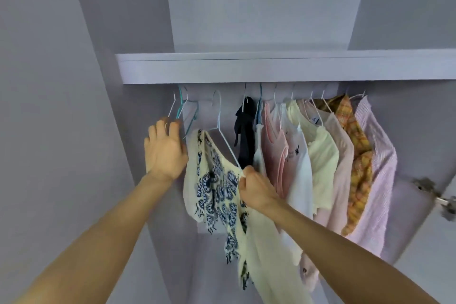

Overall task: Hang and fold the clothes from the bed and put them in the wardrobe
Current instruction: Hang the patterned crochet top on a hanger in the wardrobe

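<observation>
Lilac-grey wardrobe (74, 81) panels fill the left side, with a shelf edge (271, 69) running across the middle and the clothes hanging under it. Over on the left a few empty hangers (183, 108), white and teal, dangle from the rail, and your left hand (165, 150) is up against them with the fingers curled around their lower wires, so that grip looks closed on the empty hangers. Just to the right, the cream top with the blue print (217, 185) hangs on a white hanger (219, 128), hooked up near the rail. Your right hand (255, 187) is fisted, pinching the lower end of that hanger's arm together with the fabric at the shoulder. Further right comes a dark garment (245, 131), then a tight row of pink, white and cream tops (301, 155), a yellow plaid shirt (357, 150) and a pink striped shirt (380, 168). At the far right edge there's a metal door hinge (434, 192)
</observation>
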